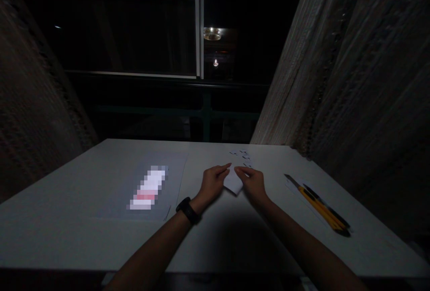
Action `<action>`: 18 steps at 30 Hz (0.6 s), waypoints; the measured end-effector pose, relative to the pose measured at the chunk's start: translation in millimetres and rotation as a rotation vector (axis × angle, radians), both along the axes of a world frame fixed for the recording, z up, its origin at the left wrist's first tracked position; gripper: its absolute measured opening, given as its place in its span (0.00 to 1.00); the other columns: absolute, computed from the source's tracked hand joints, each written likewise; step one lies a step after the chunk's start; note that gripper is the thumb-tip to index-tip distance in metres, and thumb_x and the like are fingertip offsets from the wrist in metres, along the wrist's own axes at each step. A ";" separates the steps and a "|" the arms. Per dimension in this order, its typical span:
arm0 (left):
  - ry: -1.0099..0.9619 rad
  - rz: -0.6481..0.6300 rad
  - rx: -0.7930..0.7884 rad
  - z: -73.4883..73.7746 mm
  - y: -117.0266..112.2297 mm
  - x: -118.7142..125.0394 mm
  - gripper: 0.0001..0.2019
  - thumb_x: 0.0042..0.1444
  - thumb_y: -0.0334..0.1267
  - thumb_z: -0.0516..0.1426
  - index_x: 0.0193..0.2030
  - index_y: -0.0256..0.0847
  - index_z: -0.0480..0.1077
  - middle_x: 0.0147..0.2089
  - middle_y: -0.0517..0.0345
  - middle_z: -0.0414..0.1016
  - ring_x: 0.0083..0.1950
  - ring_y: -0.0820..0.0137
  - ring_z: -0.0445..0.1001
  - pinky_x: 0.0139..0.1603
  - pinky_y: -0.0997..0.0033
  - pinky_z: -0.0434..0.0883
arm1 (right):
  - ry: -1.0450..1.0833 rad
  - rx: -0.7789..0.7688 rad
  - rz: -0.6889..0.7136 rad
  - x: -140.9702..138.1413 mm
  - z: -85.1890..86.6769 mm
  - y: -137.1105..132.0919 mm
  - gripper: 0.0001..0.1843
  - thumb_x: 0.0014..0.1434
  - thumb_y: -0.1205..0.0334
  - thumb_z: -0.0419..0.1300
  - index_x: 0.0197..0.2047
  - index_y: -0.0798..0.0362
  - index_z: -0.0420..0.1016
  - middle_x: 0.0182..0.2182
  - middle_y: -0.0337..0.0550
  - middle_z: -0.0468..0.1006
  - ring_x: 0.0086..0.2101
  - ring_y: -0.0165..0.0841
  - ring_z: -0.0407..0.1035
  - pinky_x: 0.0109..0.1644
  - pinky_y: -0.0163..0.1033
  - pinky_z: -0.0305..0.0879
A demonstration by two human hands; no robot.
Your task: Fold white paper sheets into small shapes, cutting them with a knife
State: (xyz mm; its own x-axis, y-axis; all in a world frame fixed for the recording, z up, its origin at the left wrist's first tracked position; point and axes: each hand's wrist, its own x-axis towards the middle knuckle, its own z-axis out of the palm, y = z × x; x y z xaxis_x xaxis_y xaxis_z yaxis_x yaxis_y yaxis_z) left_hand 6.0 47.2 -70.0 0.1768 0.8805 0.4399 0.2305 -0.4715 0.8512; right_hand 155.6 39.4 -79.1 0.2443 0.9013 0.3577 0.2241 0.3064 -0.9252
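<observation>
A small folded piece of white paper (233, 182) lies on the white table (83, 219) between my two hands. My left hand (213, 182), with a dark watch on its wrist, pinches the paper's left side with fingers closed. My right hand (252, 182) pinches the paper's right edge the same way. Just beyond the hands, several tiny paper scraps (242, 156) are scattered on the table.
A yellow utility knife (319, 206) and a dark pen (327, 208) lie on a white strip at the right. A large sheet with a blurred label (149, 188) lies at the left. Curtains hang on both sides of a dark window behind the table.
</observation>
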 end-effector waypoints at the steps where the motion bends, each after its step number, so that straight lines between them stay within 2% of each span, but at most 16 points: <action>1: 0.018 0.007 0.026 1.1 -1.8 0.7 0.15 0.55 0.39 0.54 0.48 0.40 0.73 0.40 0.51 0.77 0.40 0.66 0.74 0.43 0.67 0.68 | 0.019 0.004 -0.024 -0.2 -1.5 0.3 0.13 0.44 0.51 0.63 0.29 0.52 0.80 0.30 0.45 0.80 0.35 0.42 0.72 0.44 0.46 0.65; 8: 0.030 0.038 0.086 -2.9 -9.1 8.0 0.17 0.56 0.42 0.54 0.50 0.40 0.71 0.43 0.52 0.76 0.42 0.67 0.73 0.44 0.68 0.68 | 0.143 0.075 -0.091 -3.2 -8.4 -0.7 0.14 0.47 0.53 0.63 0.32 0.55 0.78 0.33 0.46 0.80 0.37 0.39 0.72 0.47 0.45 0.64; 18: -0.119 0.011 0.077 -6.6 -10.1 9.3 0.15 0.57 0.40 0.53 0.49 0.41 0.72 0.41 0.53 0.75 0.42 0.68 0.72 0.45 0.68 0.67 | 0.265 0.041 -0.039 -8.4 -3.5 -6.0 0.15 0.44 0.52 0.65 0.32 0.54 0.78 0.33 0.48 0.79 0.37 0.42 0.73 0.45 0.46 0.66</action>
State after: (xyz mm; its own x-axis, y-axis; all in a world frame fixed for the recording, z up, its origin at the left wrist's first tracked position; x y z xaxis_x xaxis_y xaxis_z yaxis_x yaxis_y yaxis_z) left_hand 15.3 37.1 -76.6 0.1101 0.8450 0.5233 0.1352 -0.5344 0.8344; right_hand 147.2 33.4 -82.6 0.3689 0.8755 0.3120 -0.0121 0.3402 -0.9403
